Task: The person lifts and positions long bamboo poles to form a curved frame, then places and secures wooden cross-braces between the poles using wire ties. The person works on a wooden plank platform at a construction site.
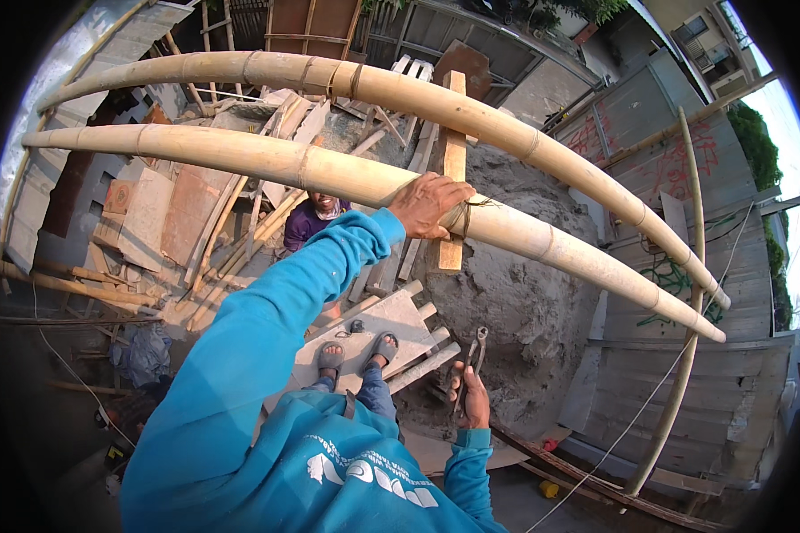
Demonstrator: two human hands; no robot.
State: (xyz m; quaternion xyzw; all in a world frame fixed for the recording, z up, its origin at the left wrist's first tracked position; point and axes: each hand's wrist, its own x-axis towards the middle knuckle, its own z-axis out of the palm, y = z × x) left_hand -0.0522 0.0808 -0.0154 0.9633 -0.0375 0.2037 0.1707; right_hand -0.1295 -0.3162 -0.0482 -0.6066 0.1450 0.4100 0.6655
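Note:
My left hand [428, 206] is wrapped over the nearer bamboo pole [267, 158], close beside a dark wire tie [468, 211]. That tie goes round the pole where it meets a short upright wooden batten [453, 155]. A second thick bamboo pole [400, 89] runs roughly parallel on the far side and also lies against the batten. Lower down and to the right, my right hand [474, 397] is closed on a pair of pincers [478, 345], their jaws pointing up and away from me. The pincers touch neither pole.
My feet in sandals [331, 357] stand on a board platform [391, 320] over bamboo lengths, high above grey sand or mortar [516, 302]. Below left, a person in purple [307, 222] is among scrap boards. An upright bamboo post [684, 382] and a thin line [631, 422] are at right.

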